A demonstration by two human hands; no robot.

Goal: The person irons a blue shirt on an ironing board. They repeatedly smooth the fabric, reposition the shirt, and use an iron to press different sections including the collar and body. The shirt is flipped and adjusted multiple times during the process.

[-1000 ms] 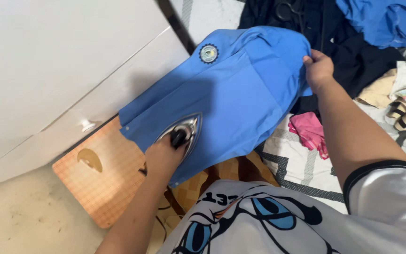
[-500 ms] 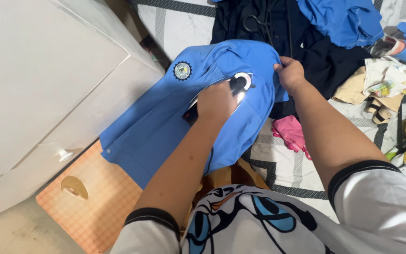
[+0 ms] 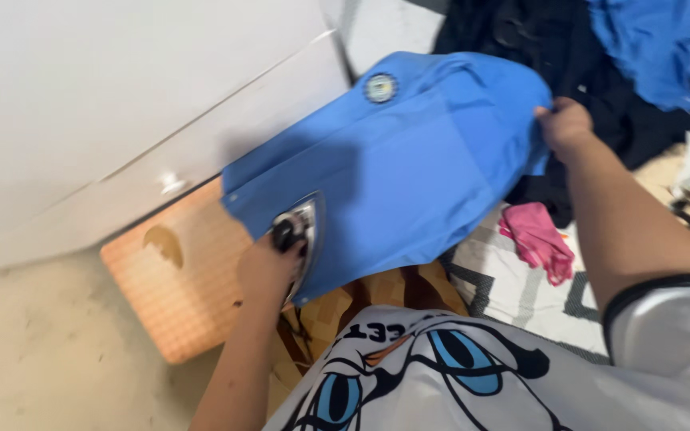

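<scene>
Left hand (image 3: 269,267), fingers wrapped on the iron (image 3: 297,231), has slid back to the blue shirt (image 3: 409,175)'s near hem; right hand (image 3: 565,128) still pinches its far edge.

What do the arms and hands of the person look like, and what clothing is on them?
Both forearms are bare. The left hand and right hand wear no gloves, rings or watch. The right arm has a short white sleeve with a black edge. The left sleeve is not visible.

iron (image 3: 301,227) on shirt (image 3: 409,175) | shirt on board (image 3: 177,303) | glove (image 3: 538,239) right of shirt
</scene>
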